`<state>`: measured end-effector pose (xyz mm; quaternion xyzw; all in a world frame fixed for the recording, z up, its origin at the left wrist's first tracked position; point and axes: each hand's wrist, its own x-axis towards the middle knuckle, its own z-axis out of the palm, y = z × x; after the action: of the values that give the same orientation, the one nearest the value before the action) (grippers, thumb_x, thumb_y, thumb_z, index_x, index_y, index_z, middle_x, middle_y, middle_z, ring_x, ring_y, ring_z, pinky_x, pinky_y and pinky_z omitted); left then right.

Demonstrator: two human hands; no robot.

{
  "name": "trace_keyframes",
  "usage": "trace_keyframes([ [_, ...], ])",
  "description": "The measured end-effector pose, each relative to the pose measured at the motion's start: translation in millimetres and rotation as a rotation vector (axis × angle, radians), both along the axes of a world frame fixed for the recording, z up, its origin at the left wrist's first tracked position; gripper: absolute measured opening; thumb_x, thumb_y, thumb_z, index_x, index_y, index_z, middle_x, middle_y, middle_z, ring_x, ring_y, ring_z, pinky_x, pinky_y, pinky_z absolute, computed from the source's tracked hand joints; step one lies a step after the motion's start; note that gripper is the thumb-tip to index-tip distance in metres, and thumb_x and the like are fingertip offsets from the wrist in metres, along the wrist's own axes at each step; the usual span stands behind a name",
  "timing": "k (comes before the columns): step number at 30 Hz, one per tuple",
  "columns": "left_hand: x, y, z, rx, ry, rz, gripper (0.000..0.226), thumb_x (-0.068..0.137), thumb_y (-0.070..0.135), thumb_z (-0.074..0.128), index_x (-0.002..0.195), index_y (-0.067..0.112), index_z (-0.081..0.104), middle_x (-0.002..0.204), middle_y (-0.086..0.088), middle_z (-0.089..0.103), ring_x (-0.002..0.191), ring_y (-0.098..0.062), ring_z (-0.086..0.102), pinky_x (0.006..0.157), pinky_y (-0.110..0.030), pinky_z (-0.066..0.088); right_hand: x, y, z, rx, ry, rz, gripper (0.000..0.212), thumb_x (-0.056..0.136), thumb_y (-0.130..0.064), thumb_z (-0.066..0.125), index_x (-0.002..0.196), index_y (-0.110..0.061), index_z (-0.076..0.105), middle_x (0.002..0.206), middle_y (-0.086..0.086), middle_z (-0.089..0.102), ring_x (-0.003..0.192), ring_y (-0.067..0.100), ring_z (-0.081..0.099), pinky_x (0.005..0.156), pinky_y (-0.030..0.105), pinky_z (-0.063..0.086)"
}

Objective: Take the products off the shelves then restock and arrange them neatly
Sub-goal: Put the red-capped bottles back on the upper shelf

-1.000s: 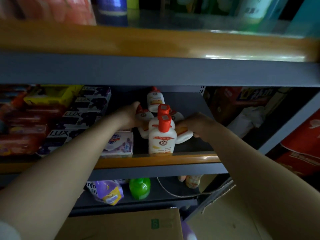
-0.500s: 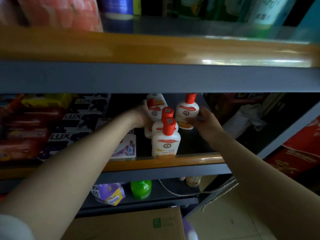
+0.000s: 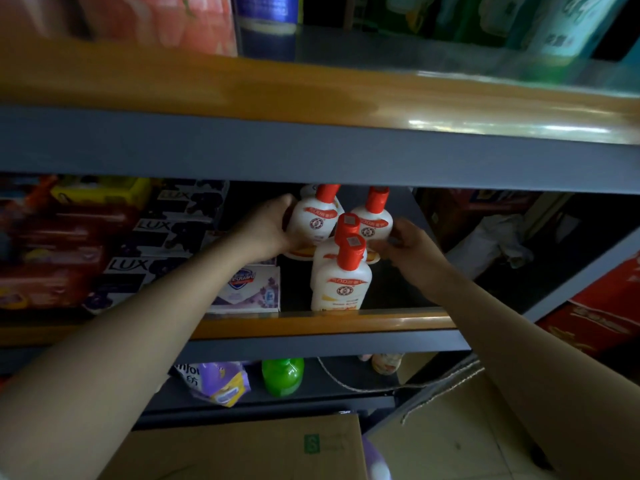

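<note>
Dim aisle, grey metal shelving with glossy orange-edged boards. On the middle shelf [image 3: 398,323] stands a front white bottle [image 3: 341,285], smooth plastic, rounded shoulders, red cap. Behind it to the left, the left hand [image 3: 266,233] wraps a matching bottle [image 3: 313,220]; behind it to the right, the right hand [image 3: 412,247] curls round another [image 3: 372,220]. Left of the front bottle lie matte soap boxes [image 3: 249,289].

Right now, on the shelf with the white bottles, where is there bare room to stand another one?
Bare dark shelf lies right of the front bottle, between it and the right hand, and in a narrow strip between that bottle and the Safeguard box. Left of the box it is crowded with stacked Lux boxes.
</note>
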<state>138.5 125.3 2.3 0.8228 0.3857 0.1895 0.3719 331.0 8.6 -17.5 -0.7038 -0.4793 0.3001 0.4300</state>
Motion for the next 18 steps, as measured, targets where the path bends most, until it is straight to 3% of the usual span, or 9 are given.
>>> trace_keyframes([
  [3,-10.5,-2.2,-6.9,-0.028,-0.077,-0.029,0.036,0.074,0.015,0.076,0.100,0.021,0.052,0.106,-0.002,0.064,0.100,-0.019,0.061,0.090,-0.041,0.049,-4.0,3.0,-1.1,0.002,0.013,0.028,0.027,0.088,-0.018,0.060,0.114,-0.014,0.054,0.103,-0.002,0.063,0.093,0.013,0.061,0.075,0.024,0.047],
  [9,-26.1,-0.4,-13.6,-0.095,-0.091,-0.103,0.042,0.080,0.008,0.068,0.105,0.036,0.050,0.114,0.003,0.062,0.107,-0.012,0.058,0.096,-0.036,0.047,-15.6,9.6,4.3,-0.030,0.036,0.156,0.022,0.087,-0.010,0.059,0.108,-0.018,0.057,0.102,0.000,0.064,0.096,0.016,0.062,0.081,0.028,0.053],
  [12,-30.9,-0.6,-15.8,-0.090,-0.090,-0.104,0.042,0.080,0.009,0.068,0.111,0.032,0.050,0.116,0.002,0.062,0.107,-0.011,0.058,0.097,-0.040,0.047,-11.7,10.6,7.9,-0.083,0.032,0.254,0.024,0.088,-0.004,0.056,0.107,-0.019,0.061,0.105,0.003,0.066,0.097,0.014,0.063,0.081,0.025,0.053],
  [15,-33.0,-2.7,-17.1,-0.042,-0.096,-0.077,0.044,0.079,0.015,0.070,0.109,0.037,0.048,0.116,0.004,0.061,0.107,-0.011,0.059,0.095,-0.042,0.048,-1.9,23.4,6.3,-0.052,-0.072,0.134,0.031,0.090,0.001,0.050,0.102,-0.025,0.062,0.114,0.008,0.064,0.100,0.021,0.061,0.085,0.033,0.050],
  [18,-29.8,-9.5,-16.4,0.009,-0.145,-0.045,0.049,0.080,0.017,0.069,0.117,0.035,0.043,0.116,0.011,0.057,0.105,-0.002,0.054,0.091,-0.028,0.046,3.8,47.1,2.9,-0.025,-0.329,0.124,0.041,0.091,0.002,0.046,0.123,-0.022,0.056,0.132,0.005,0.053,0.119,0.020,0.050,0.103,0.038,0.040],
])
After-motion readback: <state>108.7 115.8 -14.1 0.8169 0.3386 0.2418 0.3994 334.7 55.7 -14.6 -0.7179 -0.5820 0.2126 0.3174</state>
